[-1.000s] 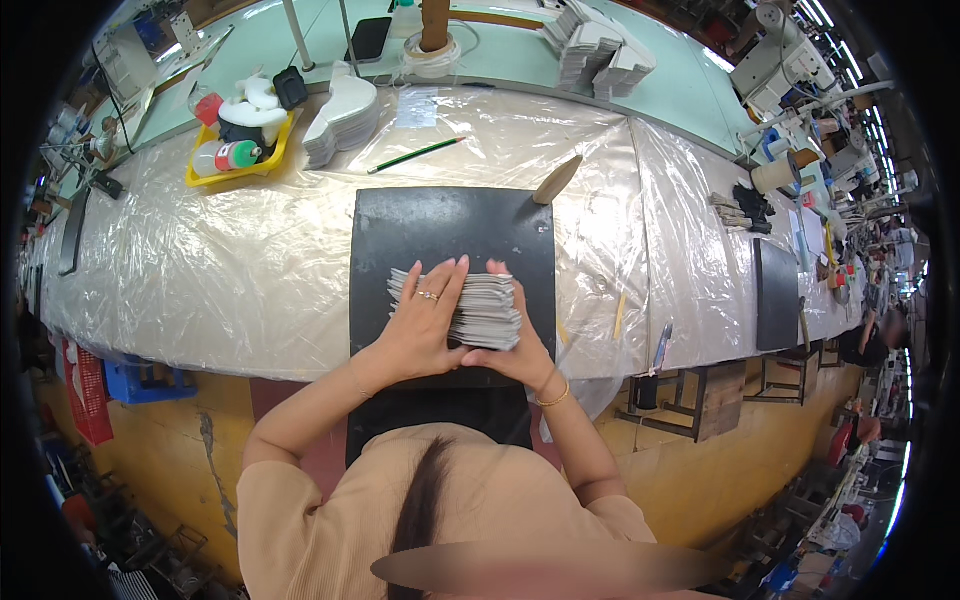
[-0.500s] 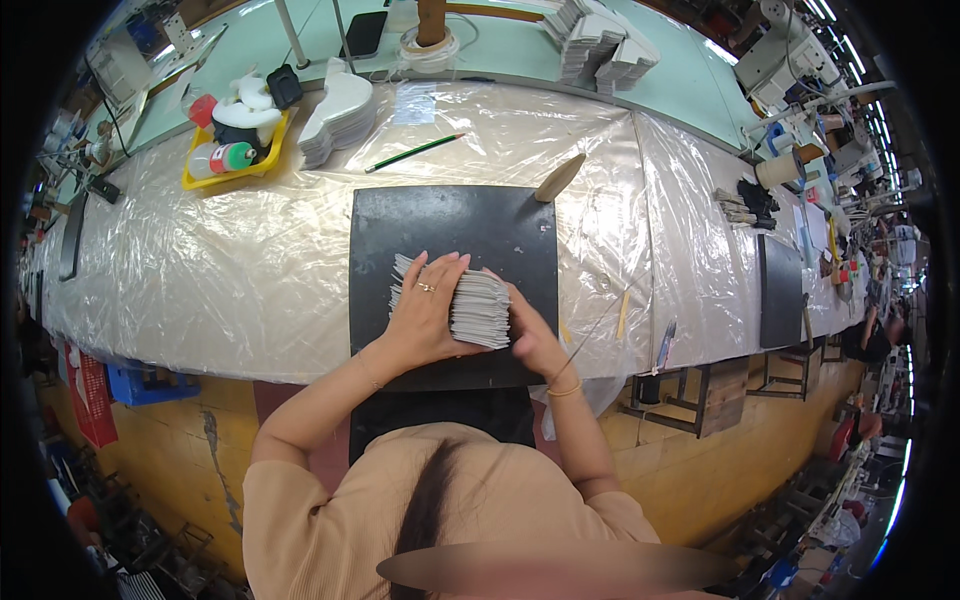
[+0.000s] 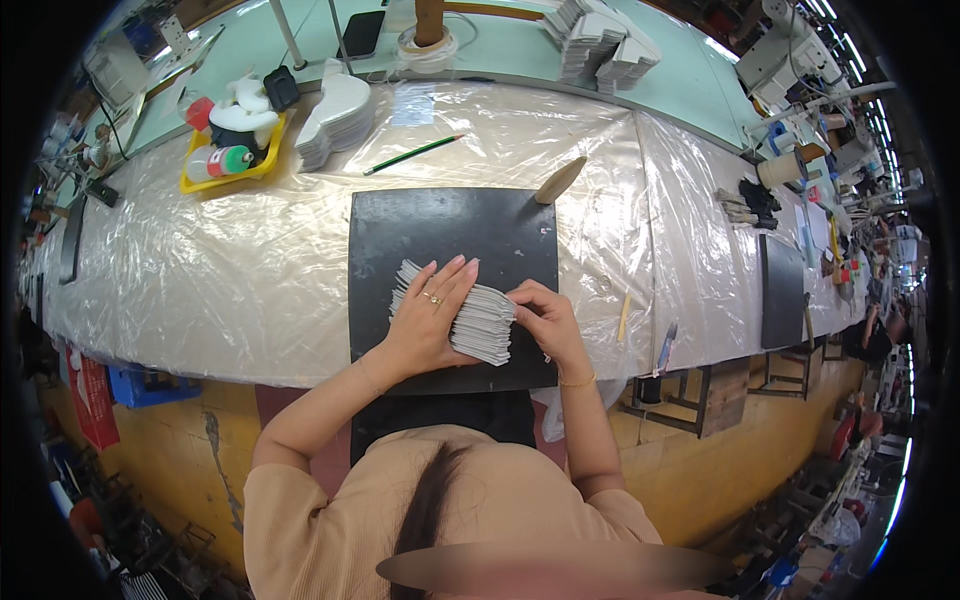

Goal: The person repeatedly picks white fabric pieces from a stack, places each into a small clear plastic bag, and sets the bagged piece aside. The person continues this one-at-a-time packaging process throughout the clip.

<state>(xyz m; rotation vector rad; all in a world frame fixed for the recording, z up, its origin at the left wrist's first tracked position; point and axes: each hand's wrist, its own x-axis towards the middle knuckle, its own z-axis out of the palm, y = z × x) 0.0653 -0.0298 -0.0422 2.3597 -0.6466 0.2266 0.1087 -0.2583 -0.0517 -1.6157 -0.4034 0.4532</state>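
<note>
A thick stack of thin grey-white cut pieces (image 3: 484, 322) rests on a black board (image 3: 450, 225) in front of me, its layered edges fanned at a slant. My left hand (image 3: 428, 318) lies across the stack and grips it, fingers pointing away from me; the palm hides the middle of the pieces. At the stack's right end, my right hand (image 3: 550, 322) is closed in a pinch, thumb and forefinger at the outermost edges. Whether it has one piece or several is too small to tell.
A wooden peg (image 3: 561, 181) stands at the board's far right corner. Beyond lie a green pencil (image 3: 413, 155), a yellow tray (image 3: 215, 182) with a bottle, and a stack of white pieces (image 3: 338, 110). A blade-like tool (image 3: 667, 345) sits near the right front edge.
My right hand has shifted slightly up and closed into a pinch at the stack's right end. The stack leans more, its right end nearer me. A thin dark line by my right wrist no longer shows.
</note>
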